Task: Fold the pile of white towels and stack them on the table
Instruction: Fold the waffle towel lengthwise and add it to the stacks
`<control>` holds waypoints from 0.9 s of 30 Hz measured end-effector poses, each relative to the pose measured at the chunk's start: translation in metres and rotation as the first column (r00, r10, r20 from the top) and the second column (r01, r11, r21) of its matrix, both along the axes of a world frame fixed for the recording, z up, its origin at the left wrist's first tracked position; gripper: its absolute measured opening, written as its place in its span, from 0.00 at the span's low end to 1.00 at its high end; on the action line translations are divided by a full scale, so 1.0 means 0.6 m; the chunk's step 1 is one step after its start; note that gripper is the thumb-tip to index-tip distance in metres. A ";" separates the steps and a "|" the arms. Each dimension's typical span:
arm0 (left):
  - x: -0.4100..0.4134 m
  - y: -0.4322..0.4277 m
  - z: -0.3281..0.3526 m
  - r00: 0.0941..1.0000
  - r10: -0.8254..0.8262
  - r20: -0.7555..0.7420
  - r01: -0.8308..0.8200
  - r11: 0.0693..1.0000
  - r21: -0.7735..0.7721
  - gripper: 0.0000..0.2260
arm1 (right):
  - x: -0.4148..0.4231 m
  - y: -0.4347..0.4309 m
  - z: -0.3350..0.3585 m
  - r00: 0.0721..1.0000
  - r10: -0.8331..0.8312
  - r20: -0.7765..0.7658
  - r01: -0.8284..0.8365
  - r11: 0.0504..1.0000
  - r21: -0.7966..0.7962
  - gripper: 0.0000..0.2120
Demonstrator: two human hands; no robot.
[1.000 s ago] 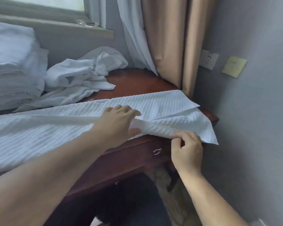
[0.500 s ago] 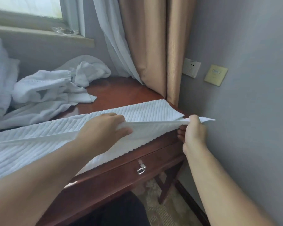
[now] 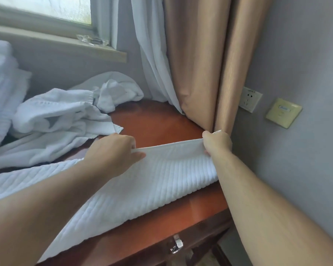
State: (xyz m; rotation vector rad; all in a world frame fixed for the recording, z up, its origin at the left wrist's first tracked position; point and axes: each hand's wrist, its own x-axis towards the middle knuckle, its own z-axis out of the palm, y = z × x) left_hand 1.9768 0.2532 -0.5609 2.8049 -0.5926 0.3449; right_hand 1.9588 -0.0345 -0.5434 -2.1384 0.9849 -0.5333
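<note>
Head view: my two hands hold the far edge of a ribbed white towel (image 3: pixel 161 181) that lies across the near part of the wooden table (image 3: pixel 158 123), its length running off to the left under my left forearm. My left hand (image 3: pixel 112 150) pinches that edge between thumb and curled fingers, and my right hand (image 3: pixel 217 143) grips the towel's end at the table's right side, close to the wall; the edge is stretched straight between the two hands and lifted slightly off the tabletop. Behind the towel, on the left half of the table, lies a crumpled pile of white towels (image 3: pixel 62 120), unfolded, its nearest flap touching the tabletop just beyond my left hand. At the far left edge of the view stands a stack of folded white towels (image 3: pixel 2 89), partly cut off. A drawer handle (image 3: pixel 176 246) shows on the table's front below the towel. Beyond the table hang a beige curtain (image 3: pixel 196 64) and a white sheer curtain (image 3: pixel 152 54) beside the window sill (image 3: pixel 65 45). On the grey wall to the right are a socket (image 3: pixel 250 99) and a yellowish switch plate (image 3: pixel 284 113).
</note>
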 end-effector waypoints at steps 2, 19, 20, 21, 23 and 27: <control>0.014 0.003 -0.016 1.000 0.007 0.015 -0.007 1.000 0.008 0.19 | 0.014 0.008 -0.015 0.999 -0.021 -0.024 0.020 0.998 -0.058 0.10; -0.086 0.293 0.007 0.877 -0.025 -0.480 -0.028 0.994 -0.103 0.22 | -0.064 0.316 -0.077 0.611 0.758 -0.229 -0.759 0.478 -0.442 0.20; -0.098 0.324 0.014 0.852 -0.037 -0.521 -0.029 0.993 -0.118 0.21 | -0.071 0.348 -0.074 0.533 0.807 -0.253 -0.810 0.401 -0.428 0.22; -0.109 0.354 0.017 0.846 -0.025 -0.533 -0.034 0.994 -0.100 0.20 | -0.078 0.378 -0.072 0.459 0.842 -0.285 -0.854 0.328 -0.404 0.25; -0.129 0.401 0.013 0.877 0.062 -0.476 -0.069 0.998 0.004 0.18 | -0.085 0.428 -0.069 0.347 0.873 -0.344 -0.911 0.226 -0.345 0.30; -0.155 0.456 -0.001 0.911 0.229 -0.343 -0.182 0.970 0.164 0.25 | -0.086 0.485 -0.050 0.279 0.895 -0.349 -0.941 0.182 -0.287 0.36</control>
